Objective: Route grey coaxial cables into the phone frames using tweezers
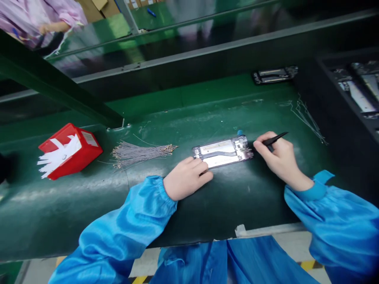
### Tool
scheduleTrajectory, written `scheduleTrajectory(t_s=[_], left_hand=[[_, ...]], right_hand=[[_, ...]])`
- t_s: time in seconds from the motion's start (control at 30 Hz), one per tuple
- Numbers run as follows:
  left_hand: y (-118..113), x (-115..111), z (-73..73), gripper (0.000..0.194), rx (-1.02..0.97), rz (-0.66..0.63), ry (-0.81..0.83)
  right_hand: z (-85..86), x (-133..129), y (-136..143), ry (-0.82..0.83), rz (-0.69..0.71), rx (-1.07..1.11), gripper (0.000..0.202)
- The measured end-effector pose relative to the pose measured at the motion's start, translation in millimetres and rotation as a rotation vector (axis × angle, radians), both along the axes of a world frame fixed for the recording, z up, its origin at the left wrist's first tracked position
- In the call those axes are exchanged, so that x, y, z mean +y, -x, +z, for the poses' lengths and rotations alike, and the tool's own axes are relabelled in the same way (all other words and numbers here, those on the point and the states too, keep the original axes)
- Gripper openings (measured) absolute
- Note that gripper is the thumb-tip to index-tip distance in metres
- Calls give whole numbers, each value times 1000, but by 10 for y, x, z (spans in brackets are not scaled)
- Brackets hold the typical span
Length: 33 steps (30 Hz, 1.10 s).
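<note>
An opened phone lies flat on the green bench, with its inner metal plate, a dark flex cable and circuit parts exposed. My left hand rests at the phone's left end, fingers curled over its near corner and holding it. By the phone's right end, my right hand grips a slim black pointed tool like a pen; its working end is hidden by the fingers. A small blue tab sticks out behind the phone. To the left lies a bundle of thin grey cables with gold-coloured ends.
A red bin of white paper strips stands at left, near a green post. Another opened phone lies at the back, and loose thin cables at right. A black tray holds several phones. Across the bench is a person in pink.
</note>
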State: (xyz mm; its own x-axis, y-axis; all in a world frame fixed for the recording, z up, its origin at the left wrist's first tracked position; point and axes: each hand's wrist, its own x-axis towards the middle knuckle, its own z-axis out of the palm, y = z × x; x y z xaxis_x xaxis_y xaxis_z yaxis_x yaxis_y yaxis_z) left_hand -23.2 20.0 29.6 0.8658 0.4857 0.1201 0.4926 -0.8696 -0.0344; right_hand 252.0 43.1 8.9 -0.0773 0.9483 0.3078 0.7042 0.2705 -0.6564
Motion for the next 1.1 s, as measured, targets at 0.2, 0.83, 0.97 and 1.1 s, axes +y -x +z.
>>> scheduleTrajectory(t_s=[0.2,0.83,0.97,1.1], left_hand=[[-145,-16,-22,18,30,13,-35],[-335,-57,-154,18,-120,190,7],[-339,-60,-144,18,-117,190,11],[-338,-60,-140,19,-115,198,20]], right_hand=[[78,-271,144,143,342,260,6],[26,-385,194,298,289,316,8],[11,-384,190,291,287,304,8],[7,-380,191,274,293,290,8]])
